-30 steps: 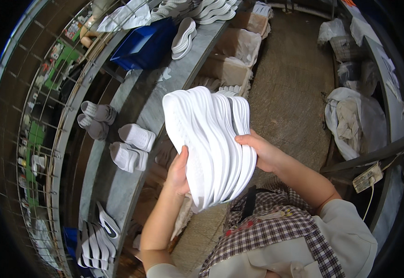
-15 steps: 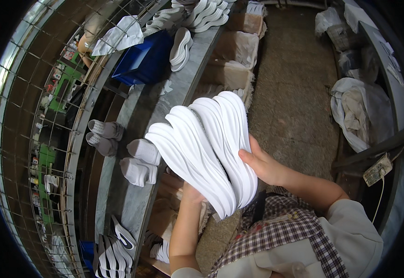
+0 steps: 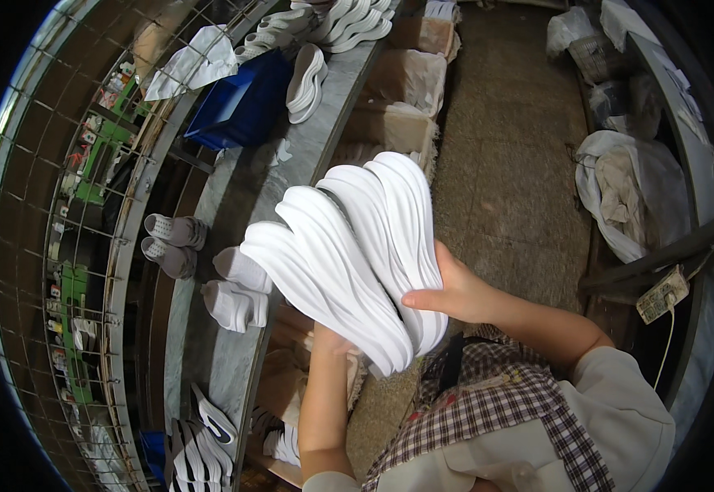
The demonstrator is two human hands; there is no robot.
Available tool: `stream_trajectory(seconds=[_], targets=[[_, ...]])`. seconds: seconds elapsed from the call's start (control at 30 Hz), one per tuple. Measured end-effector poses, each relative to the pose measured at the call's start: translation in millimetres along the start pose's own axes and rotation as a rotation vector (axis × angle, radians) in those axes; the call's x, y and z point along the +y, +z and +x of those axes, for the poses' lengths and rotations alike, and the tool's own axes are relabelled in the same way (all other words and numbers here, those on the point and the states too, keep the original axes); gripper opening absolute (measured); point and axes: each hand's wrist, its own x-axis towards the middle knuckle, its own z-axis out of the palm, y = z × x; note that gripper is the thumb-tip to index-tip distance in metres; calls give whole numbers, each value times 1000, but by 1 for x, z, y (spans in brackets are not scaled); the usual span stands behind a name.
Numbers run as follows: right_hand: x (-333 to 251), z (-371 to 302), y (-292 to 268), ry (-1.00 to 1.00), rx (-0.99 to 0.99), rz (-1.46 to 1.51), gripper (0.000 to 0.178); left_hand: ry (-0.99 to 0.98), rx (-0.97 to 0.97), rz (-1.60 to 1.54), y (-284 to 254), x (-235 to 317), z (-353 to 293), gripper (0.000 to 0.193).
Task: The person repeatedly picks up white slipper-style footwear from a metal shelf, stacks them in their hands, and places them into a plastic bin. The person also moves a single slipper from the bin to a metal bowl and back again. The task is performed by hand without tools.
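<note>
Between my hands is a bundle of several white shoe soles (image 3: 349, 254), stood on edge side by side and fanned at their far ends. My right hand (image 3: 449, 289) is closed round the right side of the bundle, its thumb across the outermost sole. From below on the left, my left hand (image 3: 334, 340) supports the bundle; its fingers are mostly hidden behind the soles. Left of the bundle, grey-white soles (image 3: 238, 303) lie on the grey bench (image 3: 209, 361), with a pair of grey knit shoes (image 3: 172, 244) beyond them.
A blue bin (image 3: 238, 102) stands on the bench, with more white soles (image 3: 306, 82) beside it. Black-and-white soles (image 3: 197, 451) sit at the near end. Cloth-lined boxes (image 3: 406, 74) line the bench's right side. Wire mesh (image 3: 37, 205) rises at left; a white sack (image 3: 632, 193) sits at right.
The bundle has shifted slightly left in the picture and its far ends have fanned wider. My right thumb now lies further across the outer sole. The whole view has drifted a little.
</note>
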Motion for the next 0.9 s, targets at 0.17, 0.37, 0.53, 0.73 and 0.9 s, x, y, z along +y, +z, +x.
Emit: stream_trajectory(seconds=[0.17, 0.37, 0.53, 0.73, 0.9], targets=[[13, 27, -27, -161, 19, -343, 97, 78, -20, 187, 17, -7, -20, 57], [28, 25, -59, -153, -267, -259, 74, 13, -175, -54, 19, -19, -27, 60], [43, 12, -46, 362, -150, 696, 56, -48, -286, -267, 6, -25, -18, 63], [37, 8, -20, 122, -192, 466, 71, -85, -471, -544, -2, -35, -17, 66], [28, 5, -36, 212, -137, 1268, 73, -127, -586, -725, -8, -36, -17, 69]])
